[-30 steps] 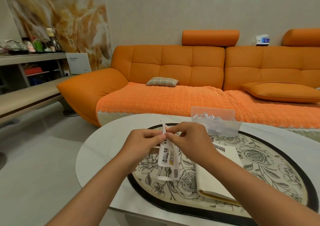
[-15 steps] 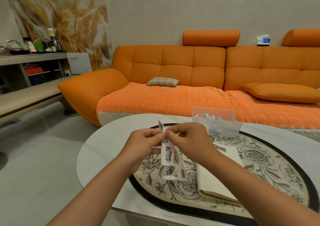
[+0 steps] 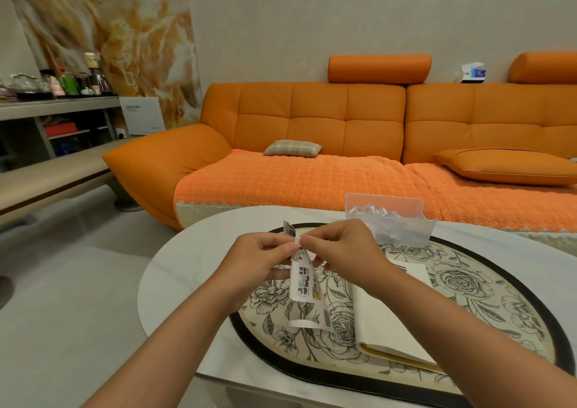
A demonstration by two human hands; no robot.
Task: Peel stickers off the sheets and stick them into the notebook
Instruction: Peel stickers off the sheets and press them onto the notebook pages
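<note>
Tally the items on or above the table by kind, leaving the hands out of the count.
Sticker sheet: 1, pinched at its top by the left hand and the right hand
Notebook: 1
Clear plastic box: 1
Floral mat: 1
Total: 4

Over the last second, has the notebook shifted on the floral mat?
No. The notebook keeps its place against the roses of the floral mat, right of the sticker sheet.
</note>
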